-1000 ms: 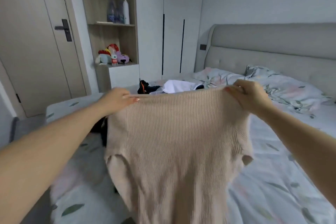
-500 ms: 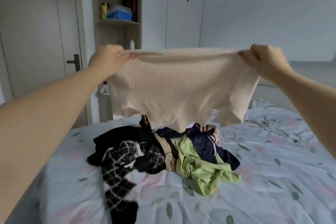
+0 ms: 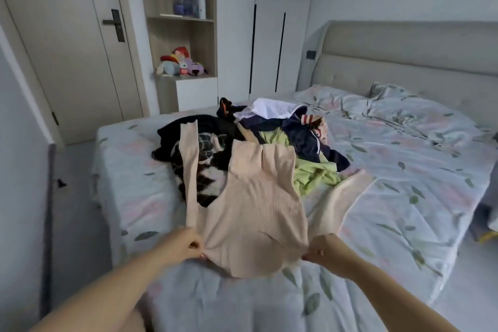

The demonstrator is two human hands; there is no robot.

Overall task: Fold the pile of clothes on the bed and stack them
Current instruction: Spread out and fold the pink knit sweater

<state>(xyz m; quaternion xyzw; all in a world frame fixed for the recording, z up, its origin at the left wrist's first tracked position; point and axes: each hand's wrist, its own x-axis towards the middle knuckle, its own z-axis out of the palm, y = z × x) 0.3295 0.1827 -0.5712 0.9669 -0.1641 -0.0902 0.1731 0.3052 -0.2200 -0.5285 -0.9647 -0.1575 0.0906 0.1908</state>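
A beige ribbed sweater (image 3: 256, 213) lies spread on the bed (image 3: 404, 197), its collar toward the pile and one sleeve stretched over the dark clothes. My left hand (image 3: 183, 245) pinches the hem's left corner; my right hand (image 3: 323, 249) pinches the right corner. Both hands sit low near the bed's front. Behind the sweater is the unfolded pile of clothes (image 3: 269, 137): a black-and-white checked garment (image 3: 210, 170), a lime green one (image 3: 315, 175), a navy one (image 3: 304, 137) and a white one (image 3: 272, 108).
The floral sheet is bare to the right of the pile, with pillows (image 3: 398, 105) by the grey headboard (image 3: 417, 62). A door (image 3: 67, 48), an open shelf unit with toys (image 3: 180, 65) and wardrobe doors stand beyond the bed's far left corner.
The sweater was held up in the air by its hem; now it has come down and lies on the bed, and both hands have dropped low with it.
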